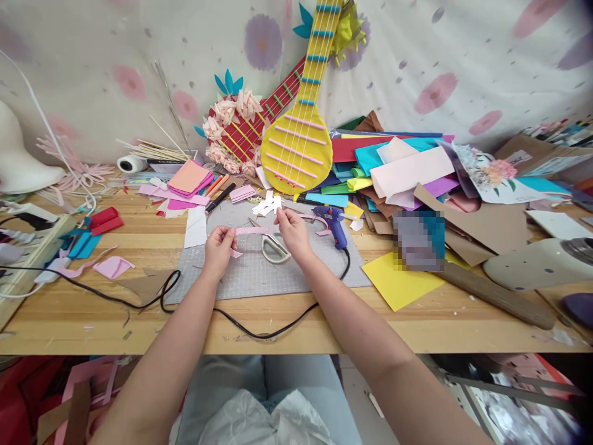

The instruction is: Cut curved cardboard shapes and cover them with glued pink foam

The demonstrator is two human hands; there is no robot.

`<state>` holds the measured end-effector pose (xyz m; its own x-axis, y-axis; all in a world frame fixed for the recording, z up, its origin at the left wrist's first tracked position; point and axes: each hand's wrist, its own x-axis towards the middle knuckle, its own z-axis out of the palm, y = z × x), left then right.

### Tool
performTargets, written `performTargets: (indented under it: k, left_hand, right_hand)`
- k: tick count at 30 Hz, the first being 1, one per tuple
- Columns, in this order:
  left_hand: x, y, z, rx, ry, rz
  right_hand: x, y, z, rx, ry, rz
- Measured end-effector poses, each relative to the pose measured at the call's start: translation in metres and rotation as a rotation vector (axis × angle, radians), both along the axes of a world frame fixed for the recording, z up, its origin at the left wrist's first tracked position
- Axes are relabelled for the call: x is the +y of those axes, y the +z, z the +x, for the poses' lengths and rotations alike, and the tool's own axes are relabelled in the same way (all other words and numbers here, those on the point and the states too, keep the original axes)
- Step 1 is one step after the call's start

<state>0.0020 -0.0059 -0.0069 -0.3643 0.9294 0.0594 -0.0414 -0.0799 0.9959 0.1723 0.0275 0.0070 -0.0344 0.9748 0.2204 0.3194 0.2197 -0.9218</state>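
Observation:
A narrow pink paper strip (252, 230) stretches between my two hands above the grey cutting mat (264, 281). My left hand (220, 250) is closed in a pinch on its left part, with a short end hanging below the fingers. Pinched further along, the strip runs up to my right hand (293, 232), and a pink length shows beyond that hand too. Scissors with pale handles (277, 250) lie on the mat between the hands. Just right of my right hand rests a purple glue gun (332, 221), its black cord trailing over the mat.
A yellow paper lute (299, 148) leans at the back, before a red one with pale flowers (236, 127). Coloured sheets (412, 170) pile up at the right, near a yellow sheet (401, 281). Pink papers (189, 179) stand left; a power strip (34, 266) lies far left.

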Motion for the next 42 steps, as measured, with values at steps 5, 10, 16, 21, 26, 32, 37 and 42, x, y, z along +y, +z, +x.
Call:
performTargets:
  k: [5, 10, 16, 21, 26, 32, 37, 42]
  left_hand:
    - [0.002, 0.0, -0.001, -0.065, -0.029, 0.016]
    - [0.004, -0.001, -0.004, -0.093, -0.024, 0.018]
    - [0.007, -0.002, -0.007, -0.154, 0.018, 0.039]
    - [0.009, 0.0, -0.006, -0.131, 0.035, 0.051]
    - [0.006, -0.001, -0.005, -0.079, -0.006, 0.012]
    - [0.003, -0.001, -0.006, -0.035, -0.1, -0.072]
    - [0.0, 0.004, -0.008, -0.032, -0.234, -0.117]
    - [-0.005, 0.008, -0.005, 0.021, -0.354, -0.137]
  right_hand:
    - [0.008, 0.009, 0.005, 0.0, 0.011, -0.012]
    - [0.014, 0.0, 0.004, -0.029, 0.098, -0.045]
    - [0.019, 0.005, 0.01, -0.14, 0.077, -0.083]
    - [0.02, 0.007, 0.009, -0.162, 0.127, -0.106]
    - [0.019, 0.0, 0.005, -0.034, 0.176, -0.126]
    - [0.018, 0.001, 0.022, -0.045, 0.112, -0.253]
    - [0.011, 0.004, 0.032, -0.029, 0.108, -0.199]
    - [-0.006, 0.001, 0.016, -0.069, 0.227, -0.189]
